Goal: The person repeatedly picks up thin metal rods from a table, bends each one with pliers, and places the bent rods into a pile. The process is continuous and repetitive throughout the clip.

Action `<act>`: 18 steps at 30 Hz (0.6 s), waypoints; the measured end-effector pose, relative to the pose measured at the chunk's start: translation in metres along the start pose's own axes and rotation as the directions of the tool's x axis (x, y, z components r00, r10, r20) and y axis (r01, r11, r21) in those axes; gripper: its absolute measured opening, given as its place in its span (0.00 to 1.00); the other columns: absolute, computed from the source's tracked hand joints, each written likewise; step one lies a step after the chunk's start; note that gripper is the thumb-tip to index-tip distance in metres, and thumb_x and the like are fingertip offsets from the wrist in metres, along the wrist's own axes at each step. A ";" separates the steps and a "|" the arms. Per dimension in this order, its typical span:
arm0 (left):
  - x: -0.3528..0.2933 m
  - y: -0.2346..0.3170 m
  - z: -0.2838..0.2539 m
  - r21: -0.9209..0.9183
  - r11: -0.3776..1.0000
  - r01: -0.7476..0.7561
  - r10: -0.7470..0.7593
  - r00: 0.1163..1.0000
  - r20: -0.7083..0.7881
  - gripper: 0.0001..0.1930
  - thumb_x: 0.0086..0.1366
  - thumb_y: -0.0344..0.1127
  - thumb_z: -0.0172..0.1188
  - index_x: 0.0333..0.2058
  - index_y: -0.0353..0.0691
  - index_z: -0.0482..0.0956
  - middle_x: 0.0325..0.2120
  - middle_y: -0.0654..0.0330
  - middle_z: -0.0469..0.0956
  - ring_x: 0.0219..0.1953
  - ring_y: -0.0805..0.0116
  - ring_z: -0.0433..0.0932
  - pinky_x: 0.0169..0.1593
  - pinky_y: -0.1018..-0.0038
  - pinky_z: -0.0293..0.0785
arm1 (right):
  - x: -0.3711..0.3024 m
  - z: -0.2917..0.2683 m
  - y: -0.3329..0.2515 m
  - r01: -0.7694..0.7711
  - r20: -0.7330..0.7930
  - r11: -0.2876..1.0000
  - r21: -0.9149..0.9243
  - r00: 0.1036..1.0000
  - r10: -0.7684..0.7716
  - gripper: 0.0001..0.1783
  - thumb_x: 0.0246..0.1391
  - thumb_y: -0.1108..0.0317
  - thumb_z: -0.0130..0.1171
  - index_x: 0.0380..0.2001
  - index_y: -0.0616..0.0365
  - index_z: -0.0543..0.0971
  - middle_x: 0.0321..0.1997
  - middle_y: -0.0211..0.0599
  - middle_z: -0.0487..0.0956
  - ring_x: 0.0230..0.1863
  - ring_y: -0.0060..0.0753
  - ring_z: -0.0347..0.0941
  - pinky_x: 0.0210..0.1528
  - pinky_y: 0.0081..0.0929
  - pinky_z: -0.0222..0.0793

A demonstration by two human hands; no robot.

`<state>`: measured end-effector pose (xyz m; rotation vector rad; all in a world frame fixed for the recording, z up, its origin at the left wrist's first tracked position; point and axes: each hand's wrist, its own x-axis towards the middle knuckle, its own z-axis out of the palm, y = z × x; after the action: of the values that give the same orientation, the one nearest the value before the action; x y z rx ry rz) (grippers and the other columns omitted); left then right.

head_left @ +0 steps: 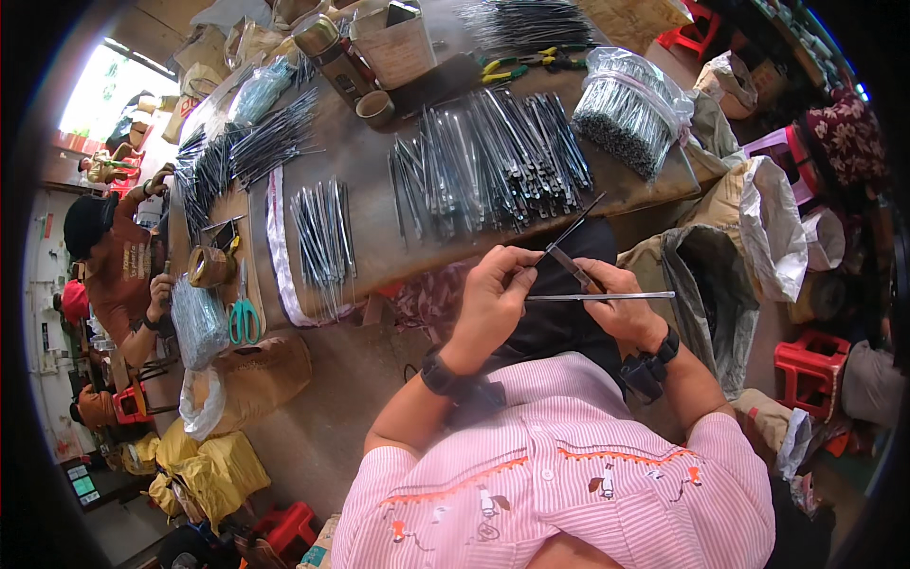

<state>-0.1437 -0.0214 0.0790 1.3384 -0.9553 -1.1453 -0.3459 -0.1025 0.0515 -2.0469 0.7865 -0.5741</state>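
My left hand (500, 292) is closed, thumb and fingers pinching thin metal rods. One silvery rod (630, 296) runs sideways from it, passing by my right hand. A thinner dark rod (576, 226) slants up and away from the fingers. My right hand (621, 305) is closed round a small knife-like tool (567, 267) with a flat metal blade and a brownish end. The blade lies against the rods near my left fingertips. Both hands are above my lap, just off the table's near edge.
Loose metal rods (488, 166) cover the table (379, 251), with a smaller bunch (324, 232) to the left. A plastic-wrapped bundle (630, 109), pliers (507, 71), teal scissors (244, 318) and a thermos (327, 52) lie around. Open sacks (711, 284) stand right. A co-worker (114, 256) sits left.
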 end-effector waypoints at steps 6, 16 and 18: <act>0.000 -0.002 -0.003 -0.018 0.997 0.073 -0.072 0.997 0.007 0.08 0.63 0.24 0.56 0.41 0.33 0.78 0.29 0.65 0.69 0.22 0.81 0.67 0.24 0.83 0.63 | 0.000 0.001 -0.002 -0.146 0.066 0.989 0.012 0.987 0.145 0.22 0.41 0.75 0.51 0.45 0.63 0.74 0.37 0.52 0.77 0.39 0.55 0.74 0.44 0.37 0.71; -0.021 0.015 -0.029 0.615 0.779 -0.121 0.251 0.959 -0.129 0.19 0.52 0.29 0.68 0.45 0.40 0.80 0.32 0.53 0.69 0.29 0.61 0.72 0.33 0.71 0.71 | 0.018 0.021 -0.014 -0.134 0.053 0.990 -0.033 0.989 0.135 0.21 0.42 0.71 0.51 0.43 0.60 0.75 0.33 0.50 0.76 0.35 0.55 0.73 0.39 0.41 0.69; -0.026 0.016 -0.033 0.684 0.724 -0.097 0.296 0.938 -0.180 0.18 0.53 0.29 0.67 0.44 0.40 0.81 0.31 0.54 0.69 0.28 0.61 0.72 0.33 0.71 0.71 | 0.025 0.028 -0.018 -0.126 0.070 0.992 -0.014 0.990 0.126 0.21 0.42 0.71 0.51 0.43 0.60 0.75 0.32 0.50 0.76 0.34 0.55 0.73 0.38 0.41 0.69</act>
<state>-0.1160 0.0097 0.0959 1.8521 -1.3272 -0.4115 -0.3052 -0.0969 0.0543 -1.9989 0.8711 -0.4258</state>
